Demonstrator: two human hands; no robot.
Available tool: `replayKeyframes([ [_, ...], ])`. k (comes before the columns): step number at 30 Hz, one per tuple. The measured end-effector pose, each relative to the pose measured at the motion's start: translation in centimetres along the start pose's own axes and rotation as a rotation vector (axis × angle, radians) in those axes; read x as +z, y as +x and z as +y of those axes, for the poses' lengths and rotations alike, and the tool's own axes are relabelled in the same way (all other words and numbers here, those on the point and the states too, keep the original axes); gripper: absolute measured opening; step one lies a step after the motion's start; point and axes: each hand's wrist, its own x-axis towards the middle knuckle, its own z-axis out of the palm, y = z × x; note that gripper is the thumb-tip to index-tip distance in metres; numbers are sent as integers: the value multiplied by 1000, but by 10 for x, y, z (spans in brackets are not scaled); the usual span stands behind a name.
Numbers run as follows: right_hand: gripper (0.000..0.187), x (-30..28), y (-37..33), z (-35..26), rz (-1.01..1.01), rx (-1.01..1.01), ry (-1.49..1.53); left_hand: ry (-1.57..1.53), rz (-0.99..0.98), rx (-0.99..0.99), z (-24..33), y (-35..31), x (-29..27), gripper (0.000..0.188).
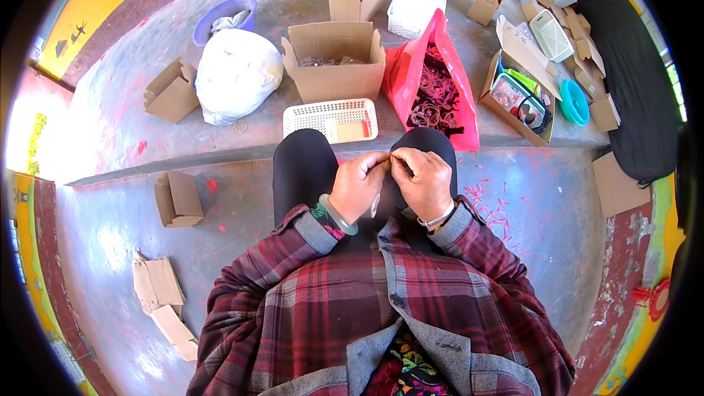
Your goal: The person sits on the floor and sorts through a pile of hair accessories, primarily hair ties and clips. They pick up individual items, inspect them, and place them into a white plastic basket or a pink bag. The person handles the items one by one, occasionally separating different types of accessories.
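A slim pale strip [375, 205] hangs near the centre of the frame, slightly tilted, its upper end hidden at the left hand [355, 188]; finer detail is too small to tell.

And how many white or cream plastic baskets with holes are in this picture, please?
3. One basket is just beyond the knees, another basket beyond the pink bag, the third basket among cardboard boxes, upper right. More may be hidden.
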Motion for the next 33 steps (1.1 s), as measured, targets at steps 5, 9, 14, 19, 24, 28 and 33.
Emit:
replayKeyframes([
  [5,5,-1,-1,0,-89,204,153,4,-5,2,-5,-1,0,16],
  [9,7,-1,-1,10,-198,576,579,-13,-44,27,-13,1,-1,18],
  [14,9,-17,7,24,-205,961,1018,-464,-75,-228,-10,2,-4,22],
  [19,7,-34,-6,59,-7,1050,1212,-891,-69,-424,-4,4,-11,21],
  [24,6,-72,-42,109,211,1041,1027,-993,-106,-475,-13,8,-18,21],
  [28,9,-109,-98,170,174,1080,586,-986,-96,-472,-10,8,-21,23],
  [33,21,-147,-196,248,-94,1175,32,-938,-127,-485,-6,7,-17,21],
])
